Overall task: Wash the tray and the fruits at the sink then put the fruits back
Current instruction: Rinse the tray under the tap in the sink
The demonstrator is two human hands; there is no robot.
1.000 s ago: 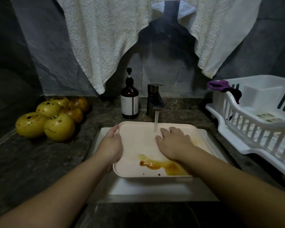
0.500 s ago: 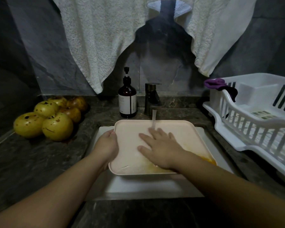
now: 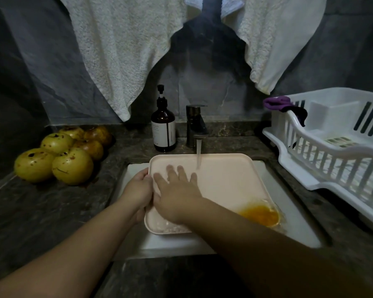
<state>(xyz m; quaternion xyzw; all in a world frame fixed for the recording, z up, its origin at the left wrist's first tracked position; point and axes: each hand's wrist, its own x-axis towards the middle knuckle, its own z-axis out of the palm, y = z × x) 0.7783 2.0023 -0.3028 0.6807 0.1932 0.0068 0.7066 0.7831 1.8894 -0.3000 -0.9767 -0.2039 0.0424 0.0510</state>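
A pale pink tray (image 3: 226, 179) lies over the white sink (image 3: 297, 222) under the running tap (image 3: 196, 127). My left hand (image 3: 138, 190) grips the tray's left rim. My right hand (image 3: 177, 190) lies flat on the tray's left half, fingers spread and straight. Orange-brown liquid (image 3: 260, 215) pools in the tray's near right corner. Several yellow fruits (image 3: 58, 155) with dark spots sit in a heap on the dark counter at the left.
A brown pump bottle (image 3: 163, 131) stands left of the tap. A white dish rack (image 3: 332, 145) with a purple cloth (image 3: 278, 103) on its rim fills the right counter. White towels (image 3: 127, 50) hang above the sink.
My right hand has slid leftward across the tray, from its middle to beside my left hand. The orange liquid has run from the near middle into the near right corner.
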